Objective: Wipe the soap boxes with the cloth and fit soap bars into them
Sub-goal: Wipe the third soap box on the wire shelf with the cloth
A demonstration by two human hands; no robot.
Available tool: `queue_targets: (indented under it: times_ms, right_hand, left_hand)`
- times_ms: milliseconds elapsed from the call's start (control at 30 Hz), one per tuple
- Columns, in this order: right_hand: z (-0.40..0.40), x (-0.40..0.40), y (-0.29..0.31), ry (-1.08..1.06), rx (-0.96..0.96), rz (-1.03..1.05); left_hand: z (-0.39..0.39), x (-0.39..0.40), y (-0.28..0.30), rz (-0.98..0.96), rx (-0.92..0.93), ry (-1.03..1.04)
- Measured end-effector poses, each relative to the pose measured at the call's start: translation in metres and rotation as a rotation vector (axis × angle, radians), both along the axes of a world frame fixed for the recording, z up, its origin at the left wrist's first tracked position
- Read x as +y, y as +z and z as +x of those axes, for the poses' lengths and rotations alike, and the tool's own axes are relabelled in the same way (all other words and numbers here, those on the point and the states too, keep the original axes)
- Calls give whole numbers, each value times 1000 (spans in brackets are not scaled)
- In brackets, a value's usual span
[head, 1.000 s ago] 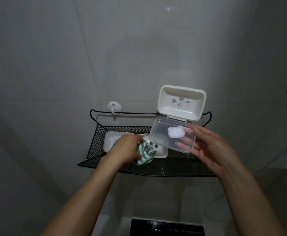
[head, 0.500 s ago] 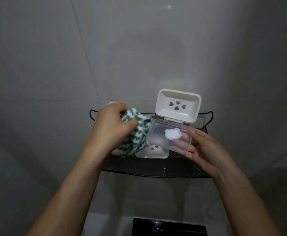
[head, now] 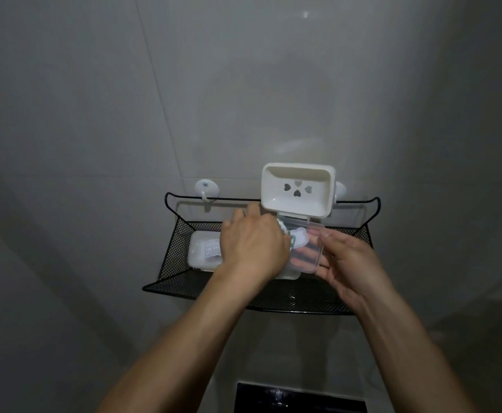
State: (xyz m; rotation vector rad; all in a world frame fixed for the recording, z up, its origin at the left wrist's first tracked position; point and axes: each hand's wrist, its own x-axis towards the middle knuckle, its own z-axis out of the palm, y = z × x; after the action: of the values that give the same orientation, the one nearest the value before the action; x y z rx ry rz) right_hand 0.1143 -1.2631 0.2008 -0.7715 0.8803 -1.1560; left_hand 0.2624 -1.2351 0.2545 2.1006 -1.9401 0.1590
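My right hand (head: 351, 263) holds an open soap box by its clear lid (head: 308, 248), fingers under it. The box's cream tray (head: 297, 189), with heart-shaped holes, stands up above the lid. My left hand (head: 251, 244) grips the green-and-white cloth (head: 285, 232) and presses it onto the clear lid; most of the cloth is hidden under the hand. A second soap box (head: 203, 251) with a clear lid lies in the left part of the black mesh shelf (head: 273, 296). Part of another cream box (head: 288, 275) shows below my left hand.
The mesh shelf hangs on a tiled wall from a white hook (head: 206, 189) at the left and another behind the raised tray. A dark object (head: 300, 397) sits below the shelf at the bottom edge.
My left hand lifted the cloth out of the shelf, raised it, then brought it right and down onto the clear lid held by my right hand.
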Motion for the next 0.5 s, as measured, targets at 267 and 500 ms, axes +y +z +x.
queue_targets:
  times_ms: [267,500]
  right_hand:
    - [4,-1,0,20,-29,-9]
    - [-2,-3,2,26,-20,-9]
  left_hand:
    - [-13,4,-5,-67,83,-70]
    - [-3,11,-9,-71,178,-329]
